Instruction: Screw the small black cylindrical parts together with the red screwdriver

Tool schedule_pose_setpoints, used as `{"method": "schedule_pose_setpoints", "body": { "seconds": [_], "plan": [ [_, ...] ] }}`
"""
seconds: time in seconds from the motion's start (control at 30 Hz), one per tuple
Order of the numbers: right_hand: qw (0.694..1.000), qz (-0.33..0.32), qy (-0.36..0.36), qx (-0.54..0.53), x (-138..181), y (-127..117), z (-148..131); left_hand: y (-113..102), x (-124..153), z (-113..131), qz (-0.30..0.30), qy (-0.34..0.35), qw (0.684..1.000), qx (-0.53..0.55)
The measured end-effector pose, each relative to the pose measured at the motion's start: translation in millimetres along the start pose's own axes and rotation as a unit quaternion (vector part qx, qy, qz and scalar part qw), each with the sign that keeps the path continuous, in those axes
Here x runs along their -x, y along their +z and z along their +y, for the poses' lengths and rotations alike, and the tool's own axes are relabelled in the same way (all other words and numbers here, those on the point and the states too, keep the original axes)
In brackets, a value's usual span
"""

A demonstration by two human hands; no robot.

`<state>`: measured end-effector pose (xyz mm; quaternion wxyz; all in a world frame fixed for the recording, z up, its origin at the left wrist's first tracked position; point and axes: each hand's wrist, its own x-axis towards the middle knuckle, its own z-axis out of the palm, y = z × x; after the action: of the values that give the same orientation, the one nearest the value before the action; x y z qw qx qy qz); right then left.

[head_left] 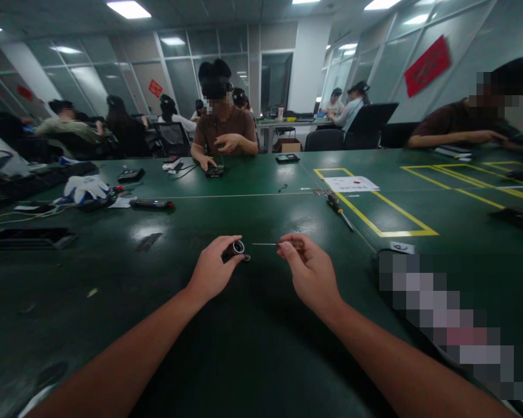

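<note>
My left hand [212,264] is wrapped round a short dark cylinder [234,249] with a bright metal ring at its end, which faces right. A small round metal piece [246,258] sits at my thumb tip; whether it is joined to the cylinder I cannot tell. Between thumb and fingers, my right hand [311,270] pinches a small screwdriver [297,245] with an amber handle and a red collar. Its thin shaft points left at the cylinder's end, with a small gap between them. Both hands are above the green table [261,348].
A yellow-and-black screwdriver [340,212] and a white sheet [352,184] lie ahead right. Ahead left are white gloves [86,188] and a dark, red-tipped tool [152,204]. A black case [412,313] lies at right. Across the table, a person [226,125] handles a small device.
</note>
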<state>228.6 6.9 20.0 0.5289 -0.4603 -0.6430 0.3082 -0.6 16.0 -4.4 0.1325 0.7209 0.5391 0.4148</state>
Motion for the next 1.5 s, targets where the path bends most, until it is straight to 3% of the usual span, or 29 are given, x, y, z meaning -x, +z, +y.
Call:
{"method": "schedule_pose_setpoints", "body": {
  "seconds": [0.17, 0.3, 0.5, 0.7, 0.97, 1.1, 1.23, 1.5],
  "plan": [
    [1.0, 0.008, -0.002, -0.008, -1, -1, -1, -5, -1, 3, 0.002, 0.006, 1.0, -0.014],
    [1.0, 0.006, -0.001, -0.01, 0, -1, -1, -6, 0, 4, -0.057, -0.014, 0.997, -0.043],
    [1.0, 0.006, -0.008, -0.009, 0, -2, -2, 9, 0, -7, -0.13, -0.008, 0.984, -0.12],
    [1.0, -0.006, -0.008, 0.009, 0, -2, -4, 18, -5, -4, -0.134, 0.011, 0.971, -0.196],
    [1.0, -0.004, -0.006, 0.002, 1, -1, -3, 12, -7, -6, -0.145, 0.001, 0.975, -0.169],
    [1.0, -0.012, -0.006, 0.0, 1, -1, -4, 8, -8, -8, -0.122, -0.019, 0.982, -0.142],
    [1.0, -0.013, -0.009, 0.001, 2, -2, -5, 0, -10, -14, -0.062, -0.041, 0.993, -0.088],
    [1.0, -0.022, 0.003, 0.0, 1, 0, -5, -34, -25, -45, 0.06, -0.143, 0.985, -0.073]
  ]
}}
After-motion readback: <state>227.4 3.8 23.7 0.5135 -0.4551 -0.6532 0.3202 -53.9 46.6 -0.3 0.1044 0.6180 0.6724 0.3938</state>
